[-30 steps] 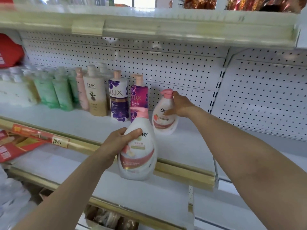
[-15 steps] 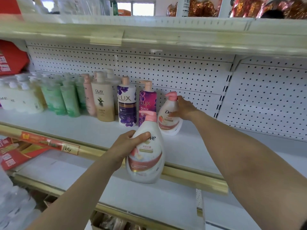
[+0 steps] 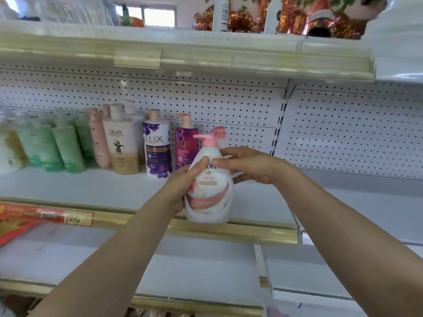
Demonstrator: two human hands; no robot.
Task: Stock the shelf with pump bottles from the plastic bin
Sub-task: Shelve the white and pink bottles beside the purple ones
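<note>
I hold a white Dove pump bottle (image 3: 209, 193) with a pink pump upright above the front edge of the middle shelf (image 3: 96, 187). My left hand (image 3: 183, 179) grips its left side. My right hand (image 3: 249, 165) clasps its right shoulder, thumb on the front label. Right behind it a second Dove bottle (image 3: 219, 133) stands on the shelf, only its pink pump showing. The plastic bin is out of view.
Left of the Dove bottles stand a magenta Lux bottle (image 3: 183, 145), a purple Lux bottle (image 3: 157, 149), an Olay bottle (image 3: 121, 145), a pink bottle and several green ones (image 3: 66, 145). The shelf board to the right (image 3: 343, 202) is bare. An upper shelf (image 3: 206, 53) hangs overhead.
My right hand let go of the Dove bottle at the back and came forward onto the one in my left hand. That bottle rose and moved toward the shelf.
</note>
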